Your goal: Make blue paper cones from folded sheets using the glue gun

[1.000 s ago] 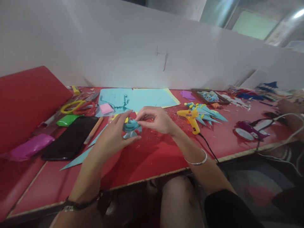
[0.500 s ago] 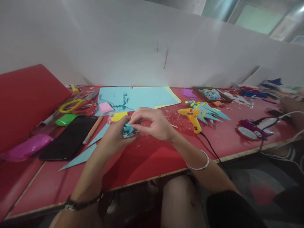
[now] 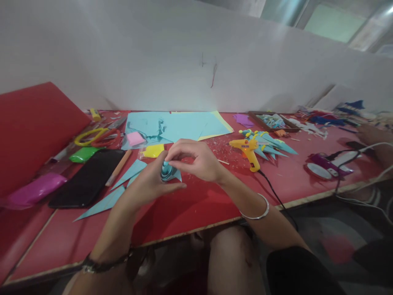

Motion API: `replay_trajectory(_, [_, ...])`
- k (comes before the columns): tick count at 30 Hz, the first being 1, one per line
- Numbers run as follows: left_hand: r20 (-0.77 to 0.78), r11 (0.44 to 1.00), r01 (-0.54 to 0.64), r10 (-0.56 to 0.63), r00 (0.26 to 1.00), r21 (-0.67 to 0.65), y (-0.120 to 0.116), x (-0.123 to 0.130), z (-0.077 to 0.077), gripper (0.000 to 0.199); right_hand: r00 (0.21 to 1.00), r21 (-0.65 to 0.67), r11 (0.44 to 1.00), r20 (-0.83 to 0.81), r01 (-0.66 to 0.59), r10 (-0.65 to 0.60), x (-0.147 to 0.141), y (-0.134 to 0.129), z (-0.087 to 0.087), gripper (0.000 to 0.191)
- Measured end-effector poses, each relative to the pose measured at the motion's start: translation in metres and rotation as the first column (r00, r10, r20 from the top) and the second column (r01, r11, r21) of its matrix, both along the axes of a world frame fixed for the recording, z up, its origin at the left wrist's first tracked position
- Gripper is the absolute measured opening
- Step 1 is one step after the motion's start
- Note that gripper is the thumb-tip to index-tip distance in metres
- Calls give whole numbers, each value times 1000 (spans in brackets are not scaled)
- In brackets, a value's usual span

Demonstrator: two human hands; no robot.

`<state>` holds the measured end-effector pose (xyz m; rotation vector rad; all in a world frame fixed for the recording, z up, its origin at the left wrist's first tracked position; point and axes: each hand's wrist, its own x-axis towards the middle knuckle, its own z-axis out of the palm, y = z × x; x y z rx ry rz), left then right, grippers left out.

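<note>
A rolled blue paper piece (image 3: 166, 173) with a pointed end sits between my two hands above the red table. My left hand (image 3: 149, 180) is curved around its left side, with the thumb stretched out below it. The fingers of my right hand (image 3: 196, 159) are pinched at the top of the roll, close to the left fingertips; the pinch partly hides the roll. Pointed blue paper strips (image 3: 106, 203) lie under and beside my left forearm. Behind my hands are a yellow packet (image 3: 154, 151) and large blue sheets (image 3: 184, 125).
A yellow glue gun (image 3: 248, 152) and blue paper cones (image 3: 270, 144) lie right of my hands. The left side holds a black phone (image 3: 87, 180), a knife (image 3: 118, 168) and coloured packets. Another person's hand (image 3: 376, 137) is at the far right, near a purple device (image 3: 330, 166).
My left thumb has opened away from the roll and points right. More of the roll and its pointed end now shows. My right hand remains pinched in nearly the same place.
</note>
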<state>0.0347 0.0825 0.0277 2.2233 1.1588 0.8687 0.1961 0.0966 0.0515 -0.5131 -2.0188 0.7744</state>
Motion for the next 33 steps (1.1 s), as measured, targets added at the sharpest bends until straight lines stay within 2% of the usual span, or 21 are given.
replay_trajectory(6, [-24, 998, -50, 51, 998, 32, -2, -1, 4, 39, 1000, -35, 999, -26, -11, 10, 0, -1, 0, 5])
replay_trajectory(11, [-17, 998, -24, 25, 1000, 66, -3, -3, 6, 26, 1000, -7, 1000, -23, -22, 22, -1, -2, 1, 6])
replay_trajectory(15, [-14, 998, -45, 46, 999, 43, -2, -3, 6, 26, 998, 48, 998, 46, 47, -49, 0, -2, -2, 12])
replay_trajectory(18, [-42, 990, -124, 127, 991, 75, 0, -2, 7, 20, 989, 72, 989, 72, 126, -131, -1, 0, -7, 25])
replay_trajectory(21, [-8, 970, -213, 215, 977, 115, 4, -2, 5, 22, 977, 150, 977, 130, 149, -169, -5, 1, -14, 40])
replay_trajectory(23, [33, 962, -242, 240, 970, 123, 7, -3, 1, 27, 965, 228, 962, 181, 147, -191, -8, 1, -17, 44])
replay_trajectory(27, [83, 969, -210, 201, 976, 133, 8, -4, -3, 42, 950, 306, 940, 219, 151, -224, -12, 2, -22, 41])
replay_trajectory(33, [45, 970, -168, 162, 986, 178, 4, -1, 5, 44, 943, 322, 936, 242, 145, -229, -13, 2, -23, 34])
